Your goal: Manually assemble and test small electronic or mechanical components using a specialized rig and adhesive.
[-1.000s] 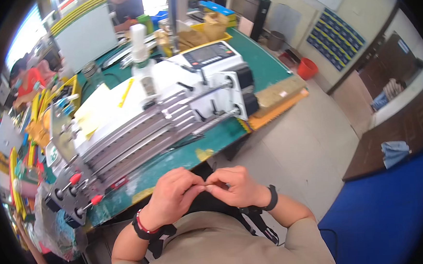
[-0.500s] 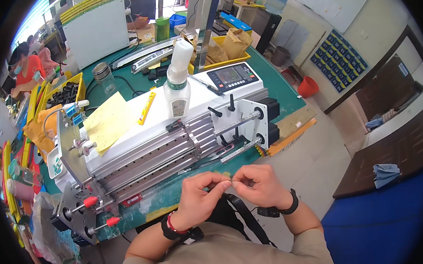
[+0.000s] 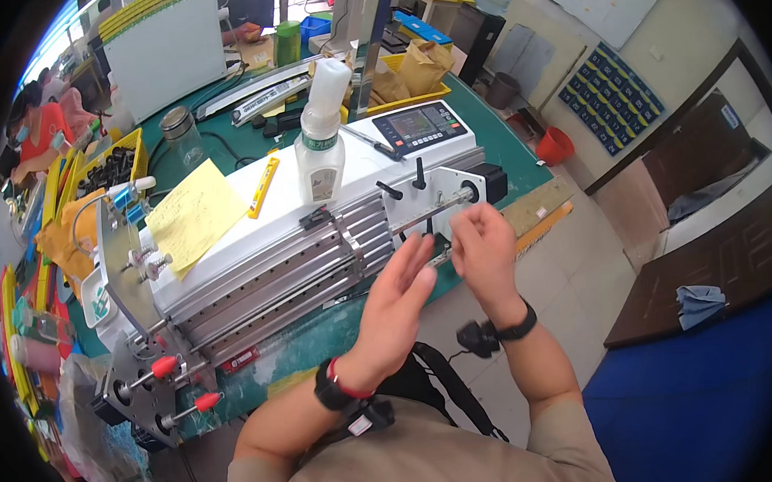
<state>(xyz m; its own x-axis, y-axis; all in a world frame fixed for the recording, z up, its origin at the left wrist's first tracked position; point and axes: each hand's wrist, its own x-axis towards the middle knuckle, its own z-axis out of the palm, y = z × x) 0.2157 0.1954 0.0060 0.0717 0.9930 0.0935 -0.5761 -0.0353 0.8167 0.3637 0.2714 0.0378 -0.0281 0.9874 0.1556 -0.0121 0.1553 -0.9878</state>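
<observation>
My left hand (image 3: 397, 304) is raised in front of the machine's right part, its fingers stretched out and nothing seen in it. Beside it, my right hand (image 3: 486, 254) is curled with the fingertips pressed together; what it pinches, if anything, is too small to make out. Behind both hands lies a white bench machine (image 3: 252, 218) with metal guide rails (image 3: 274, 292). At its right end are a white end plate (image 3: 446, 184), black clamp levers (image 3: 419, 174) and a thin rod (image 3: 428, 213), close to my fingers. Two red-tipped spindles (image 3: 165, 367) stick out at the left end.
On the machine stand a white plastic bottle (image 3: 320, 161), a yellow note sheet (image 3: 192, 219), a yellow cutter knife (image 3: 263, 188) and a control panel (image 3: 419, 128). A glass jar (image 3: 183, 137) and a yellow bin of black parts (image 3: 116, 169) stand behind. A red bucket (image 3: 554, 146) is on the floor.
My hands, fingertips together before, have come apart and moved up toward the machine's right end. The left fingers have straightened; the right hand stays closed. The view has shifted slightly.
</observation>
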